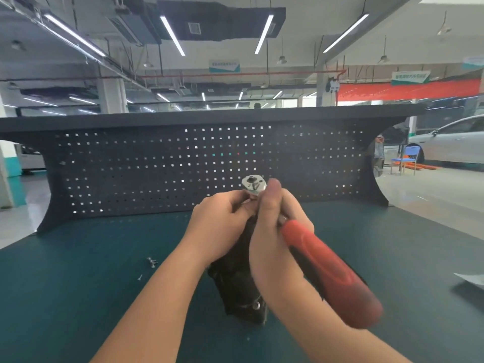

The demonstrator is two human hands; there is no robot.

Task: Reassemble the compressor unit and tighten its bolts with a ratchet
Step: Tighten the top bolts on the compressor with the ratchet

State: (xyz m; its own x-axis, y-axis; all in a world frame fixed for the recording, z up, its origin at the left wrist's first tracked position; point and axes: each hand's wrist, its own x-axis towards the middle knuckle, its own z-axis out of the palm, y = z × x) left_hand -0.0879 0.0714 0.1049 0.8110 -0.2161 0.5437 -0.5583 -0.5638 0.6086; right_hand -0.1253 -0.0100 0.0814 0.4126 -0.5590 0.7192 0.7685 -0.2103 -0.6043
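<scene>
fingers: both hands curled at compressor unit top, right hand gripping ratchet | progress: tightening underway | left: loose bolts mid-table

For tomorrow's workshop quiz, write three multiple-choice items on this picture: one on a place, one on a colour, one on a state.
1. Where do the loose small metal parts lie?
A. on the green bench top, left of the compressor unit
B. on the pegboard
C. on the blue chair

2. What colour is the ratchet handle?
A. blue
B. red
C. yellow

3. What is the right hand doing?
A. hanging idle
B. lying flat on the bench
C. gripping the ratchet

Key: 1 A, they lie on the bench top left of the compressor unit; 2 B, the ratchet handle is red; 3 C, the right hand curls round it.
</scene>
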